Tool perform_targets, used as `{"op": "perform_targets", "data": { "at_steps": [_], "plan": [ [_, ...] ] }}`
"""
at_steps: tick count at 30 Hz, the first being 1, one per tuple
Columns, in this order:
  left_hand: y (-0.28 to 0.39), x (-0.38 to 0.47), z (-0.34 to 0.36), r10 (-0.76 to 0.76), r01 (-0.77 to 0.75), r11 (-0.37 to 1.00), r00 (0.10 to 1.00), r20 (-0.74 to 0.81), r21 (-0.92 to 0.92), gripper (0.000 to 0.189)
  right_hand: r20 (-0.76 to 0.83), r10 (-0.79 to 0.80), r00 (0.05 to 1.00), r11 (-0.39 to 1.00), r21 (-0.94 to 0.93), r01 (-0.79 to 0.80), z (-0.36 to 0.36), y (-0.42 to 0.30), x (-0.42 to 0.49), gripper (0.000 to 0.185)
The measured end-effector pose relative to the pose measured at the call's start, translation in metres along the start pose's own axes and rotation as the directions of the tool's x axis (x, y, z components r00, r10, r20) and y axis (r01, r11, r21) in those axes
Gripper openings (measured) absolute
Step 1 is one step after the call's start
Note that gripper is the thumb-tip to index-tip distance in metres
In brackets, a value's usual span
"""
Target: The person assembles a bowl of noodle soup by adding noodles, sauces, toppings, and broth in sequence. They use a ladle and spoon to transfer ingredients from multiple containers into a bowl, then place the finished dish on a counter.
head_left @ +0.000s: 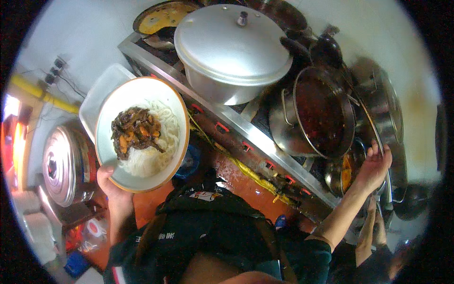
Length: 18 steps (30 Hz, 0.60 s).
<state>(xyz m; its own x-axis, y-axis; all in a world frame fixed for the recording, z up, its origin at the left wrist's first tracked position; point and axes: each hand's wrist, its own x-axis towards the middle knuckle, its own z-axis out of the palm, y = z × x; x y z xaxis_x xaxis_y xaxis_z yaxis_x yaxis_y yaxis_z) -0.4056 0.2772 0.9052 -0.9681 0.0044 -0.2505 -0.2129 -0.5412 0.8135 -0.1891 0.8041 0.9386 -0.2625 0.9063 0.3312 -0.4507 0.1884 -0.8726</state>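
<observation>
My left hand (pixel 115 181) holds a wide white bowl (pixel 106 124) with an orange-brown rim, its thumb over the near edge. White noodles (pixel 166 120) lie in the bowl, partly covered by a dark, glossy topping (pixel 134 129) with orange-brown pieces. My right hand (pixel 377 159) is closed on the long metal handle of a ladle (pixel 370 120), which reaches up beside an open steel pot (pixel 283 131) of dark red broth or sauce. The ladle's far end is hard to make out among dark utensils.
A large lidded aluminium pot (pixel 230 46) stands on the metal-edged stove (pixel 220 110). Behind it is a pan of yellowish food (pixel 165 19). A lidded round container (pixel 60 165) is at left. Another person's forearms (pixel 369 230) are at lower right, near my right arm. Yellow hose (pixel 248 174) runs below the stove edge.
</observation>
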Motion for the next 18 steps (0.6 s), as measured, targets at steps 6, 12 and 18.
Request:
{"op": "perform_targets", "data": {
  "at_steps": [6,12,18],
  "plan": [
    [0.008,-0.002,0.0,0.081,-0.08,0.997,0.996,-0.024,0.011,0.055,0.164,0.039,0.986,0.996,0.068,-0.051,0.07,0.008,0.018,0.027],
    [0.032,0.021,-0.039,-0.001,0.003,0.998,0.999,0.034,-0.06,0.057,0.351,0.071,0.934,0.984,0.13,-0.124,0.186,-0.004,0.01,0.022],
    [0.055,0.054,-0.077,0.037,-0.035,0.999,0.998,-0.05,0.032,0.055,0.645,0.037,0.763,0.999,-0.023,-0.029,0.335,0.012,-0.016,0.021]
  ]
}}
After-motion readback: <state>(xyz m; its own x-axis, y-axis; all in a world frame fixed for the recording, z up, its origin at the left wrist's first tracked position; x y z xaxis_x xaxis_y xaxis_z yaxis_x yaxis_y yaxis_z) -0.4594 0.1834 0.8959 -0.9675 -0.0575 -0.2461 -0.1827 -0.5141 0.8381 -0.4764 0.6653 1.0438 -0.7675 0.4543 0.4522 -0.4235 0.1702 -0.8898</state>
